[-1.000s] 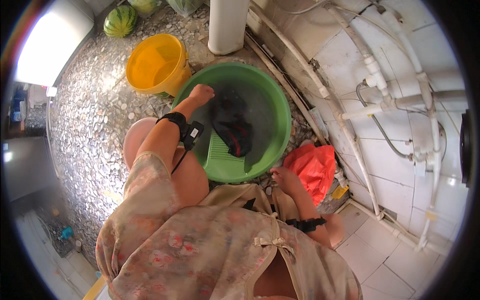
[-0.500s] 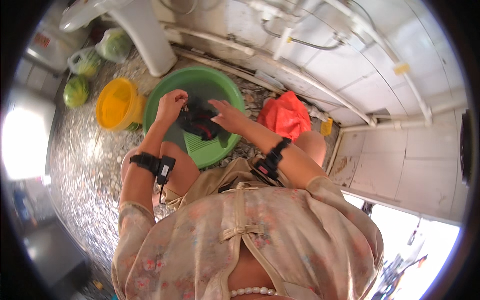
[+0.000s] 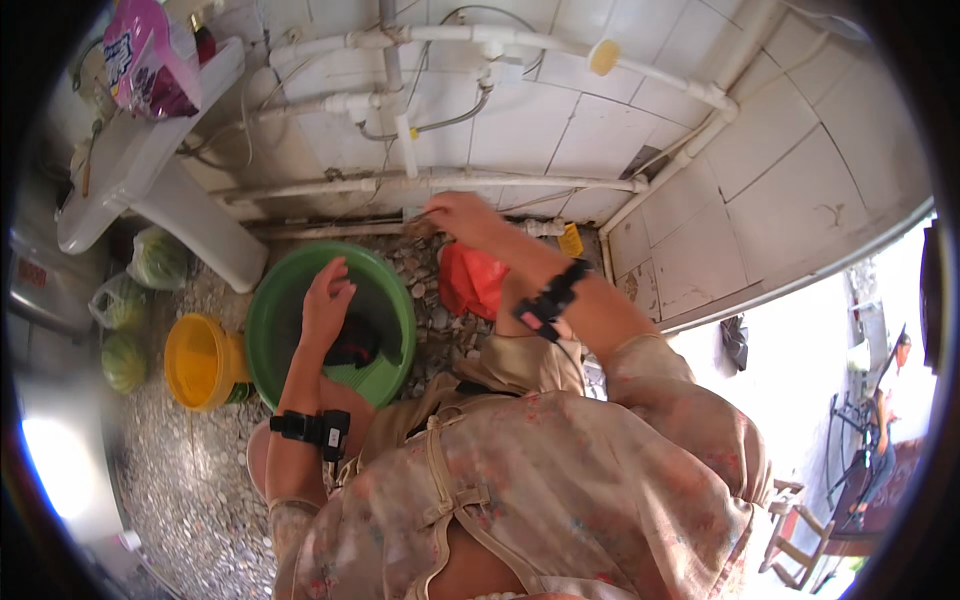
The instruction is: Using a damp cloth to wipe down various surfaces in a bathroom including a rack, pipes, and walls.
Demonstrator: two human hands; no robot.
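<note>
A round green tub (image 3: 402, 300) holds dark water, a ribbed washboard slope (image 3: 365, 378) and a dark wet cloth with a little red on it (image 3: 352, 342). Above the tub hangs my left hand (image 3: 325, 300), its fingers loosely apart and nothing visible in them. My right hand (image 3: 468, 216) is out beyond the tub's right side, near the foot of the tiled wall. Its fingers are closed around something small and brownish, too blurred to name. Just below that hand lies a crumpled red plastic bag (image 3: 472, 280).
A yellow bucket (image 3: 198, 360) stands left of the tub. Bagged green melons or cabbages (image 3: 158, 260) sit by a white pedestal sink (image 3: 205, 215), with a pink packet (image 3: 155, 70) on top. White pipes (image 3: 480, 183) run along the wall. A person (image 3: 882, 420) is outside at far right.
My right hand has left the tub and reached out to the right, past the red bag. My left hand has come off the dark cloth and loosened. The view has swung toward the wall.
</note>
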